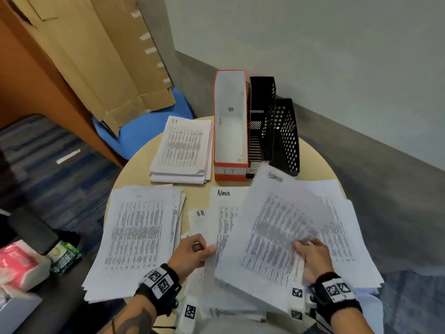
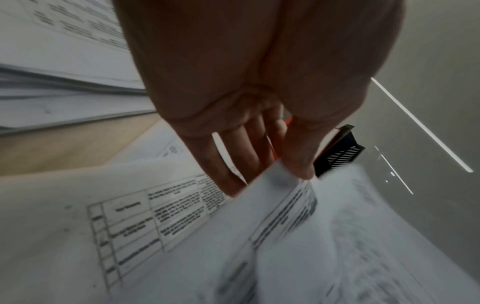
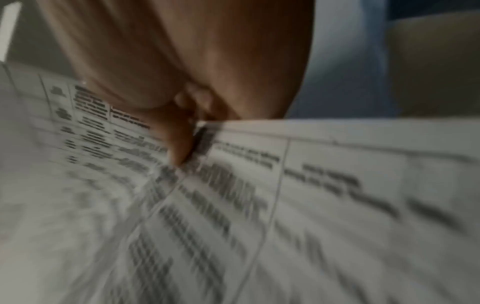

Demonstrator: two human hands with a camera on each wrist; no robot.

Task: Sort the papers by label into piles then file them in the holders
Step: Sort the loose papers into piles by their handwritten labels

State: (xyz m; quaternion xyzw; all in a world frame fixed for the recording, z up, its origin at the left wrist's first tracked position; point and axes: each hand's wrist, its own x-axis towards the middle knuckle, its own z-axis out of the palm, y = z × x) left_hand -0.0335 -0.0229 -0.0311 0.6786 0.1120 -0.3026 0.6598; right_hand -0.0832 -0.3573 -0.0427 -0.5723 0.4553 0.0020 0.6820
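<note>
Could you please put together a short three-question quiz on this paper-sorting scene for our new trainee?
1. True or false: the red holder labelled IT is already filled with papers.
2. Which label heads the pile beside the red holder? A) Admin B) IT C) HR
3. Fill in: the right hand grips a blurred ____ with its thumb on top.

Key
1. False; it looks empty.
2. B.
3. Sheet. The left hand pinches the edge of the papers in the middle.
</note>
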